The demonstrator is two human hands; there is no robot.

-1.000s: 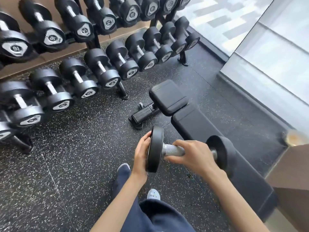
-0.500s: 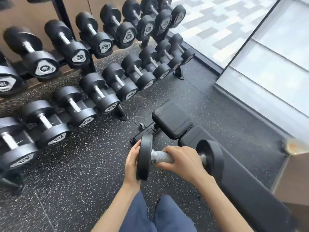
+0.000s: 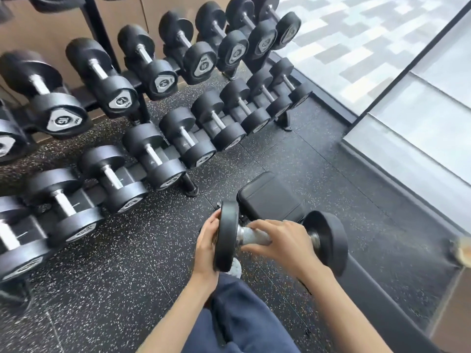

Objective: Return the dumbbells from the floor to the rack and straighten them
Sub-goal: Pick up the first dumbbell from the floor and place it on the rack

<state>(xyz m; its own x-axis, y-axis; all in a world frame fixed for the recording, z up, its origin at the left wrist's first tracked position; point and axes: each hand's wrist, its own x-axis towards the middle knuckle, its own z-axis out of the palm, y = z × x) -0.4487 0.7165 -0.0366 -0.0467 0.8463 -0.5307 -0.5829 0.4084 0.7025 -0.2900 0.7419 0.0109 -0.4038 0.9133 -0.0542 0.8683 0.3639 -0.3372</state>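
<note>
I carry a black dumbbell (image 3: 328,243) with a knurled steel handle low in the middle of the view, lying sideways above the floor. My right hand (image 3: 283,243) grips the handle from above. My left hand (image 3: 207,247) lies flat against the outer face of the dumbbell's left head and supports it. The two-tier rack (image 3: 102,39) stretches across the upper left, holding several black dumbbells (image 3: 168,151) on both tiers, handles pointing toward me. The carried dumbbell hangs apart from the rack, in front of the lower tier's right half.
A black padded bench (image 3: 270,197) stands just behind the carried dumbbell and runs toward the lower right. A rack foot (image 3: 190,187) juts onto the speckled rubber floor (image 3: 107,276). A glass wall (image 3: 407,138) borders the right side. My blue-trousered legs (image 3: 237,319) are below.
The rack has come closer and now fills more of the left side as I carry the dumbbell toward it. Both hands keep the same hold.
</note>
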